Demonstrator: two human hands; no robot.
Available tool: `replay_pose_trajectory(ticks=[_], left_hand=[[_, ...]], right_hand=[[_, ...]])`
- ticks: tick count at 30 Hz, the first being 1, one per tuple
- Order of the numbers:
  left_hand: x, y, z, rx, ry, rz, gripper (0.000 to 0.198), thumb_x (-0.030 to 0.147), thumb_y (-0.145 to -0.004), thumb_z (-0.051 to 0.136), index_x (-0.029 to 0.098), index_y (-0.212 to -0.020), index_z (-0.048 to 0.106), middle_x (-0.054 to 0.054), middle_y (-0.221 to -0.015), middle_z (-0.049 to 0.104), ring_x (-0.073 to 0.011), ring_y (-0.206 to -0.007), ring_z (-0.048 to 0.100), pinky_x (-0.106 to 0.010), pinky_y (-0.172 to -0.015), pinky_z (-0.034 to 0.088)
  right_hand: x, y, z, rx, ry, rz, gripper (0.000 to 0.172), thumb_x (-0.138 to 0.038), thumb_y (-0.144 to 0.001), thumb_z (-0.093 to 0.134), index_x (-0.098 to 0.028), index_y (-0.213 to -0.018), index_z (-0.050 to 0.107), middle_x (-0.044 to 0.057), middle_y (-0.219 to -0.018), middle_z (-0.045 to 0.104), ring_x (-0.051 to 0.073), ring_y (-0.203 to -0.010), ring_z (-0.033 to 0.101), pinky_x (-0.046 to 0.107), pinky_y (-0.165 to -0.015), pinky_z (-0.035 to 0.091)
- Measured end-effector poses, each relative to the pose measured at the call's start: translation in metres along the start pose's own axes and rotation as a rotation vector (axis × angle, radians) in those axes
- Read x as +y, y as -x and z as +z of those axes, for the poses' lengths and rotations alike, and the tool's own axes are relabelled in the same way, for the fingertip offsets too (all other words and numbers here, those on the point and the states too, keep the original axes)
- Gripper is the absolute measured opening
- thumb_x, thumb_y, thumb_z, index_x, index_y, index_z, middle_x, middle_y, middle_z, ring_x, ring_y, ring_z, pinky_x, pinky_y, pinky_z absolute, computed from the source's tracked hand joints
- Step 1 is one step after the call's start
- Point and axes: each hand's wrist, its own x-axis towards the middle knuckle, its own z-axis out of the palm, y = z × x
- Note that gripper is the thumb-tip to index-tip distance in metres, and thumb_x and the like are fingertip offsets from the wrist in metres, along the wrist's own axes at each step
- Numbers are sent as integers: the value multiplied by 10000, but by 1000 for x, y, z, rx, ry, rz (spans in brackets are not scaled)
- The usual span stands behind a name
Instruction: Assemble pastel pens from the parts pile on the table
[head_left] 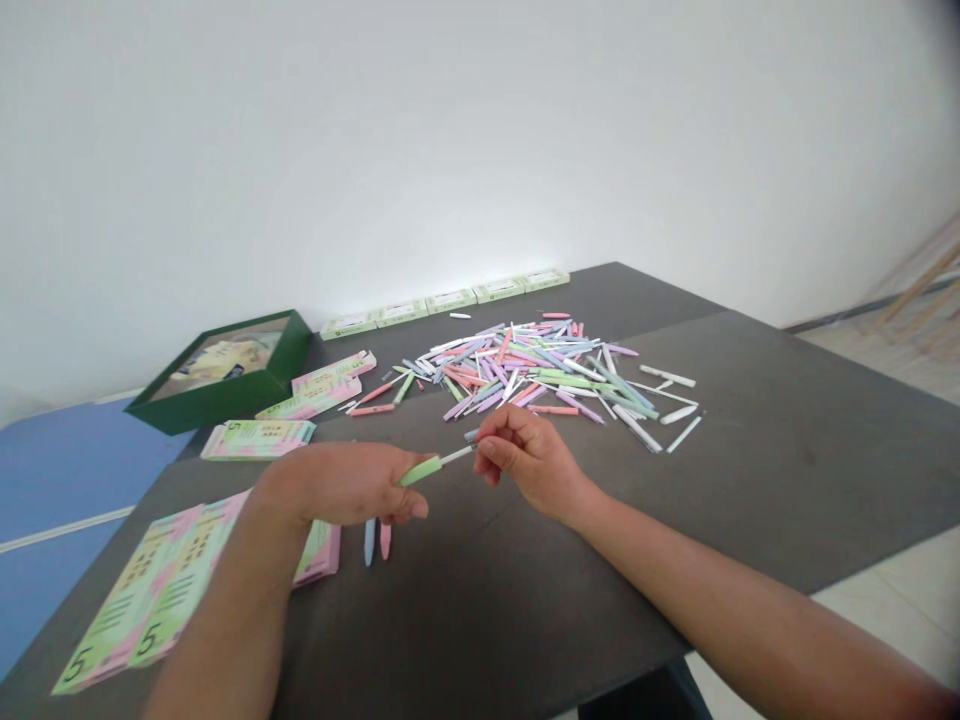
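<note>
My left hand [375, 480] is closed on a light green pen barrel [421, 471], from whose end a thin white refill [457, 455] sticks out to the right. At the refill's tip my right hand [521, 455] pinches a small bluish-grey piece [471, 436], which looks like a pen cap. Below my left hand, a blue pen [370, 542] and a pink pen [385, 540] lie side by side on the dark table. Beyond both hands spreads a heap of pastel pen parts [517, 365], in pink, green, purple, blue and white.
Flat pink-and-green printed boxes [142, 590] lie at the left, with more printed packs [259, 438] behind. A green box [217, 395] holding plastic wrapping stands back left. Small green-and-white boxes [450, 300] line the wall. Loose white parts [679, 414] lie right of the heap.
</note>
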Motion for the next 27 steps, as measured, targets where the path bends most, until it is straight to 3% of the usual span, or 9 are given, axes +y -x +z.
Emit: replay_pose_trajectory(ticks=[11, 17, 27], left_hand=[[-3, 1, 0, 1, 18, 59, 243, 405, -832, 440, 180, -817, 530, 13, -744, 596, -156, -673, 560, -216, -586, 415], [1, 1, 1, -4, -35, 9, 235, 387, -827, 455, 183, -850, 569, 18, -755, 624, -159, -655, 563, -224, -566, 402], [2, 0, 5, 28, -84, -14, 200, 353, -819, 474, 191, -847, 587, 25, -781, 640, -155, -679, 570, -216, -596, 405]], right_hand=[[3, 2, 4, -122, -104, 52, 310, -276, -779, 615, -190, -1038, 468, -28, -657, 577, 97, -549, 538, 220, -504, 449], [-1, 2, 12, -87, -83, 10, 132, -274, -799, 592, -167, -832, 522, -5, -675, 604, 92, -550, 558, 225, -528, 457], [-9, -2, 9, -41, 145, -42, 149, -271, -827, 546, -162, -726, 527, -11, -631, 597, 78, -516, 515, 200, -499, 411]])
